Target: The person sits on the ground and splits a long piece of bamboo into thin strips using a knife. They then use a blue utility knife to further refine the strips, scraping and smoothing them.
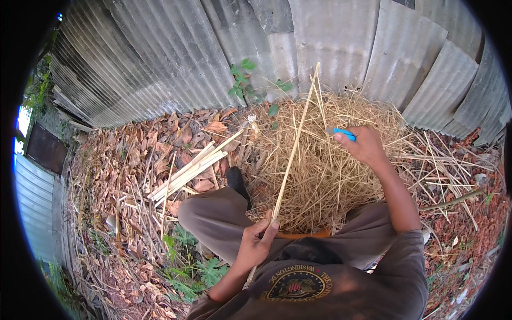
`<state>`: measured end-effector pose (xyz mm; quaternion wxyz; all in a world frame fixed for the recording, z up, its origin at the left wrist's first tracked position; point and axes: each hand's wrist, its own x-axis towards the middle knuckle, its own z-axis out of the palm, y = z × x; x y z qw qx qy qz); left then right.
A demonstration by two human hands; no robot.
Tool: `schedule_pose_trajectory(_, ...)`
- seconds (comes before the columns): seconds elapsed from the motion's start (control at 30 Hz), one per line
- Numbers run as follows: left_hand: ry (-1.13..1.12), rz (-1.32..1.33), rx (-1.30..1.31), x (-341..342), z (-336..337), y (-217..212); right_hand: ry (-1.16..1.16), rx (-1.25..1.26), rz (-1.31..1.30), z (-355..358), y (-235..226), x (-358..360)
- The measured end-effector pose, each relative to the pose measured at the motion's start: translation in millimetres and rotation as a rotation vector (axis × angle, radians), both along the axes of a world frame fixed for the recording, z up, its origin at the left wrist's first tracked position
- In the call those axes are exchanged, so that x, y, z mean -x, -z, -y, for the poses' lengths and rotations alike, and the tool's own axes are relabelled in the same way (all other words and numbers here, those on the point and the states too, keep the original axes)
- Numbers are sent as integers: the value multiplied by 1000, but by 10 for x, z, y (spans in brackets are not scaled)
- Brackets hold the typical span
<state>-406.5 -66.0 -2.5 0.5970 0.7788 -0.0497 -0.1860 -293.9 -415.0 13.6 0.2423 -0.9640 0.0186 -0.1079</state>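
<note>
My left hand (258, 238) is closed round the lower part of a long pale split strip (295, 152), bamboo by its look. The strip slants up and away from me, and a thinner sliver (320, 98) hangs off near its far end. In my right hand (366, 145) is a knife with a blue handle (345, 133), its short blade pointing left toward the strip. Blade and strip look apart. Beneath both lies a heap of pale shavings (336, 178) in front of my crossed legs.
Several cut pale sticks (189, 173) lie bundled on dry leaves (144, 154) to the left. A corrugated metal fence (330, 45) closes off the far side. Loose thin strips (448, 168) and a branch (453, 200) lie at right. Green plants (210, 273) grow by my left knee.
</note>
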Motion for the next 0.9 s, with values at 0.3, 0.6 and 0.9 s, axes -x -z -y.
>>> schedule_pose_trajectory(0.3,28,245,-66,-156,461,-203,-402,122,356,-655,129,212)
schedule_pose_trajectory(0.6,99,325,-218,-13,435,-239,-6,125,113,8,176,-233)
schedule_pose_trajectory(0.9,36,582,-362,-233,496,-254,-361,196,342,-607,290,57)
